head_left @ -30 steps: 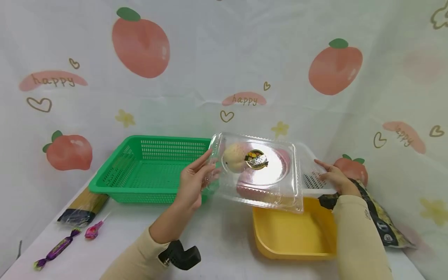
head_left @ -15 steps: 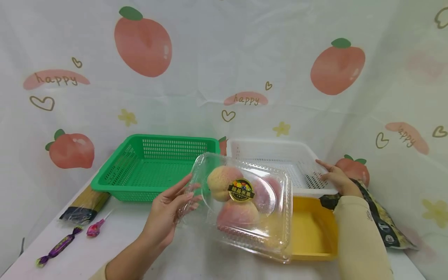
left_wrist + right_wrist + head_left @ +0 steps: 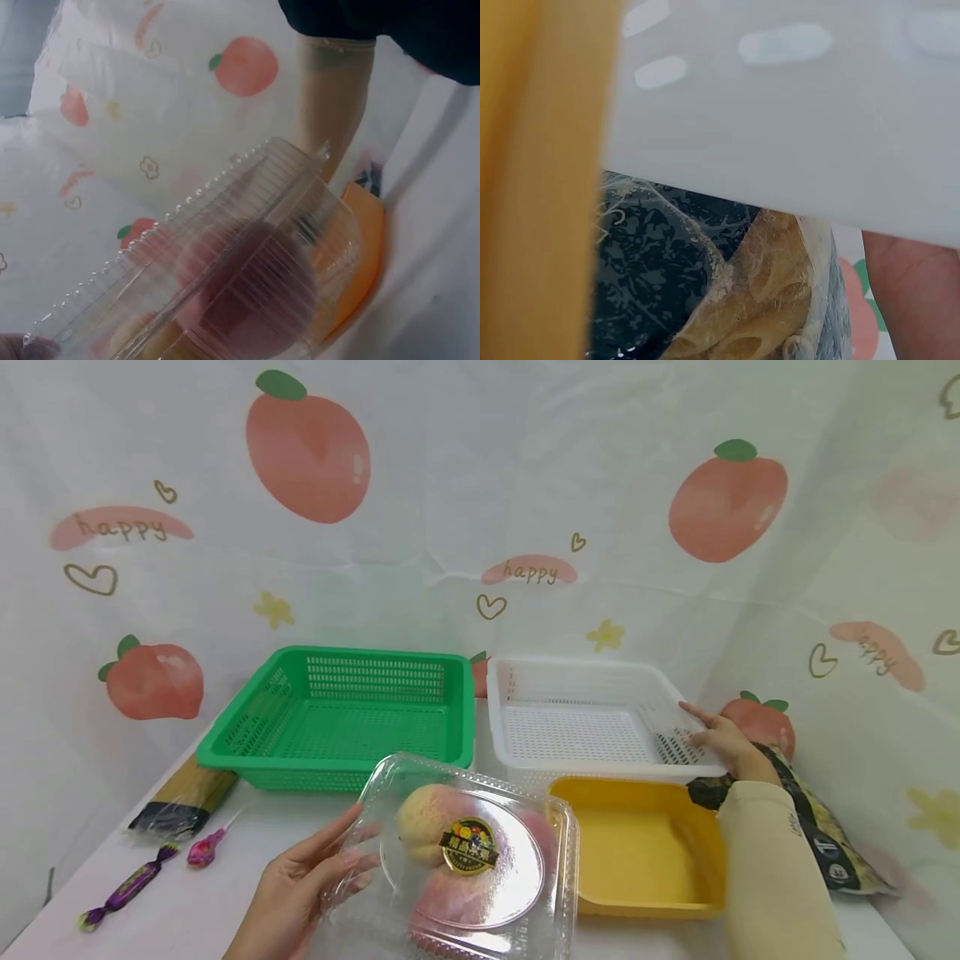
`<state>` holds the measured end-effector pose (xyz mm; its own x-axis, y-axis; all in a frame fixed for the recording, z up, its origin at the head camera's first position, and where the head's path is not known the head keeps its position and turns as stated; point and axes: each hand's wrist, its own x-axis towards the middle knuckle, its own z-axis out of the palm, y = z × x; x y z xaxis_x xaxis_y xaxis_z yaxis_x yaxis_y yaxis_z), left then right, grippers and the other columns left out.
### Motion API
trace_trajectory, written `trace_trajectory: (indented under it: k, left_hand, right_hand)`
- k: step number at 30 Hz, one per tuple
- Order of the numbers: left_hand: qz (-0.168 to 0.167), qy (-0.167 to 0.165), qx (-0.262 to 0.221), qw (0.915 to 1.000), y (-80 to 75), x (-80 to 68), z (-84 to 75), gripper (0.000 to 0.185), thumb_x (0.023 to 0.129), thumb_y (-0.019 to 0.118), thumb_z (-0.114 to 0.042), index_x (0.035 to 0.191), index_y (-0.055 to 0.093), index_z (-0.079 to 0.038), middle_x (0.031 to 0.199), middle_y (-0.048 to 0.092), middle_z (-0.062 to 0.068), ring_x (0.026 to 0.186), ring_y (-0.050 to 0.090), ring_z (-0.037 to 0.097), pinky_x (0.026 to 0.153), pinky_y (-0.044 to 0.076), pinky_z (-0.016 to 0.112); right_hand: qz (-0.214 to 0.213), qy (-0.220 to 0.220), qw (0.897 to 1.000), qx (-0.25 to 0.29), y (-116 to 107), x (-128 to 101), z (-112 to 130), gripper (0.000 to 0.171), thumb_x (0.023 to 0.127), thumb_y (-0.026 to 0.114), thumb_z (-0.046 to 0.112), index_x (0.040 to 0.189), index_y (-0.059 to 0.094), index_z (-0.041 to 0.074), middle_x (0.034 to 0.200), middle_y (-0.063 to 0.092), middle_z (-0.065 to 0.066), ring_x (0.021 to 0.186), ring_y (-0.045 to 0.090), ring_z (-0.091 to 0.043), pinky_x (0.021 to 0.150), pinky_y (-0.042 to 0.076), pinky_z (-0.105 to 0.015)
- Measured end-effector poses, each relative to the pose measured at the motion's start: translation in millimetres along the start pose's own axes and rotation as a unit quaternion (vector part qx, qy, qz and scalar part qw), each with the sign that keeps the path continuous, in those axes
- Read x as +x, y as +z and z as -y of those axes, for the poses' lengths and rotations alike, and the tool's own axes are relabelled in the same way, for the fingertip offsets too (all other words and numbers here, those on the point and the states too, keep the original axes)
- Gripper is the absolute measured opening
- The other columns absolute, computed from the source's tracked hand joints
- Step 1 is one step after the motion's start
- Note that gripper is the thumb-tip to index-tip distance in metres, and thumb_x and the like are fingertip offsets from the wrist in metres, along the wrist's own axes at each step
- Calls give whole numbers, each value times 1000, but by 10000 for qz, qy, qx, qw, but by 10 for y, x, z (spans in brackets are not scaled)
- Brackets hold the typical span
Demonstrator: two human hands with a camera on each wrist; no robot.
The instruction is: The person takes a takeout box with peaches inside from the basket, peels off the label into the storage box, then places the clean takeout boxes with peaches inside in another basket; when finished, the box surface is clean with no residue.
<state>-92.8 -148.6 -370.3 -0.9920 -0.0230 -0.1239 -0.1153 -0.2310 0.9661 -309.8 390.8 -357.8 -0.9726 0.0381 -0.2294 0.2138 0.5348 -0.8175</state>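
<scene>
My left hand [image 3: 296, 885] holds a clear plastic clamshell box [image 3: 468, 846] by its left side, low at the front of the head view. Peaches [image 3: 423, 822] show through the lid, which carries a round black-and-gold label. In the left wrist view the box [image 3: 277, 161] tilts across the picture, and a fingertip [image 3: 34, 349] shows at its lower left edge. At the back right, my right hand [image 3: 731, 750] grips the right rim of a white perforated basket [image 3: 573, 768]. Part of that hand [image 3: 915, 296] appears below the basket wall [image 3: 780, 127] in the right wrist view.
A green basket [image 3: 337, 766] stands back left, a yellow bin [image 3: 637, 860] in front of the white basket. The pasta bag [image 3: 825, 835] lies far right. A brown packet [image 3: 180, 797], lollipop [image 3: 204, 849] and purple-wrapped candy [image 3: 129, 889] lie on the left.
My left hand has brought the clamshell box down and left, from in front of the white basket toward the front of the table. The right hand stays on the basket's rim.
</scene>
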Motion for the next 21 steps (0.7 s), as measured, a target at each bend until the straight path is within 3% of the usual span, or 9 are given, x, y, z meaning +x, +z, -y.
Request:
trace_trajectory:
  k: [5, 11, 16, 21]
  left_hand:
    - [-412, -195, 103, 9989, -93, -67, 143, 42, 90, 58, -7, 111, 64, -43, 100, 70, -12, 87, 70, 14, 70, 57, 25]
    - [-93, -233, -191, 9995, -196, -95, 342, 44, 91, 58, -8, 104, 63, -49, 99, 69, -16, 87, 69, 11, 67, 57, 24]
    - [-622, -651, -265, 9956, -207, -96, 445, 47, 90, 58, -6, 95, 63, -52, 100, 69, -12, 86, 70, 12, 67, 57, 25]
    - [-477, -506, -367, 9969, -247, -74, 576, 41, 83, 68, -15, 96, 62, -53, 94, 70, -17, 83, 70, 10, 67, 57, 23]
  right_hand:
    - [-18, -69, 10000, 1, -4, -23, -1, 72, 90, 55, 7, 149, 15, 17, 144, 29, -32, 91, 58, -20, 80, 56, -41]
    - [70, -80, 9999, 70, -20, -30, -9, 72, 91, 55, 7, 149, 13, 16, 144, 28, -32, 91, 58, -18, 81, 56, -43]
    - [38, -104, 9999, 59, -12, -22, -10, 71, 90, 55, 7, 149, 15, 16, 143, 29, -32, 90, 59, -18, 81, 55, -44]
    - [63, -112, 9999, 97, -14, -27, -12, 71, 91, 55, 7, 149, 14, 16, 144, 28, -32, 91, 59, -18, 81, 56, -43]
